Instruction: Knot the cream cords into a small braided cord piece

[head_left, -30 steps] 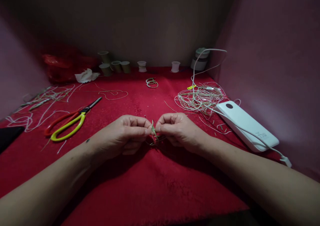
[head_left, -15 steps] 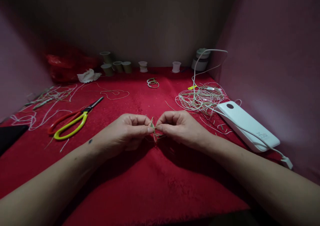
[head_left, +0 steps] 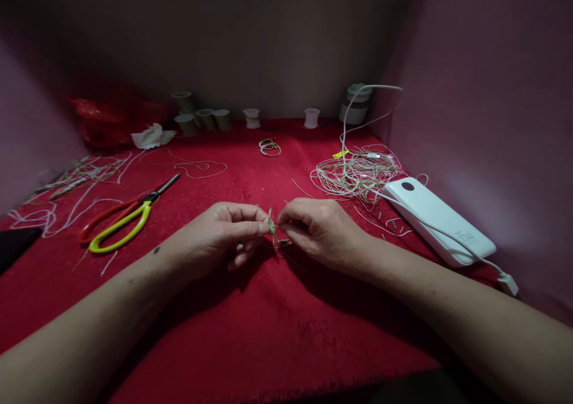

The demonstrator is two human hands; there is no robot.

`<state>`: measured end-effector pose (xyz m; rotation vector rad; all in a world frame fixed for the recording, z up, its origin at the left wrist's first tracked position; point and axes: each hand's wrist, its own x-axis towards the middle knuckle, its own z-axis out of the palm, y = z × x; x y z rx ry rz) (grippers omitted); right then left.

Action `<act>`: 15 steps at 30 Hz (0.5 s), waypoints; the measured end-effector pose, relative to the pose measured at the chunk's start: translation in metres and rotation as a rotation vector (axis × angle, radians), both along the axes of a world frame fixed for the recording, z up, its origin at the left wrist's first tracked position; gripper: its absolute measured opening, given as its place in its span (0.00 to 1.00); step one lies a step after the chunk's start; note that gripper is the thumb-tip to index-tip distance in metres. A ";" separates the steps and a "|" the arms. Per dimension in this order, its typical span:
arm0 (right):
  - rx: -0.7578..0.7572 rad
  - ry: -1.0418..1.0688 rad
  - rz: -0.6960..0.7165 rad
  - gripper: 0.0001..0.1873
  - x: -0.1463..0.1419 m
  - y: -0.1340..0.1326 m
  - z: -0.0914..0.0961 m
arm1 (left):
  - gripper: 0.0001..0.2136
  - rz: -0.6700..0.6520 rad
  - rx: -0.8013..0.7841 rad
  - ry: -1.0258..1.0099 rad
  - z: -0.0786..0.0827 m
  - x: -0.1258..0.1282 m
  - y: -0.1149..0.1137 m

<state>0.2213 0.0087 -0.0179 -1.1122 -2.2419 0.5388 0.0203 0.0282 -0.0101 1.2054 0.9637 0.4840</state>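
Both of my hands meet over the middle of a red cloth (head_left: pixel 277 332). My left hand (head_left: pixel 221 237) pinches a small knotted piece of green and pale cord (head_left: pixel 273 232) between thumb and forefinger. My right hand (head_left: pixel 320 228) is closed on the same cord piece from the other side, its fingers curled. Thin strands of the cord hang down between the two hands onto the cloth.
Scissors (head_left: pixel 120 219) with a red and a yellow handle lie at the left. A tangle of pale cord (head_left: pixel 353 174) and a white power bank (head_left: pixel 439 222) with a cable lie at the right. Spools (head_left: pixel 201 117) stand along the back; loose threads (head_left: pixel 76 177) spread at far left.
The hands stay pinched on the cord piece and have shifted slightly; my right hand's fingers have moved a little nearer the left hand and its lower fingers have loosened.
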 end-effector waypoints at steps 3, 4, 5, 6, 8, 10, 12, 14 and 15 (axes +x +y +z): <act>0.005 0.070 -0.029 0.07 -0.001 0.000 -0.001 | 0.09 0.021 0.008 0.006 0.000 0.000 0.000; 0.009 0.108 -0.045 0.07 -0.001 -0.001 -0.001 | 0.09 0.029 0.011 0.007 0.001 0.001 0.000; 0.008 0.151 -0.063 0.07 -0.002 -0.001 0.000 | 0.10 0.033 0.014 0.011 0.002 0.001 0.000; -0.004 0.194 -0.080 0.06 -0.002 -0.002 0.000 | 0.10 0.034 0.017 0.019 0.003 0.002 0.000; -0.061 0.280 -0.118 0.06 -0.004 -0.003 0.000 | 0.11 0.030 0.018 0.044 0.005 0.003 -0.001; -0.163 0.377 -0.147 0.06 -0.005 -0.003 0.000 | 0.11 0.030 0.019 0.073 0.007 0.004 -0.002; -0.288 0.480 -0.161 0.04 -0.007 -0.002 0.000 | 0.11 0.038 0.044 0.095 0.008 0.004 -0.003; -0.405 0.564 -0.165 0.03 -0.007 -0.001 0.001 | 0.09 0.047 0.099 0.108 0.007 0.005 -0.004; -0.455 0.592 -0.170 0.02 -0.008 -0.001 0.002 | 0.09 0.054 0.130 0.110 0.007 0.005 -0.004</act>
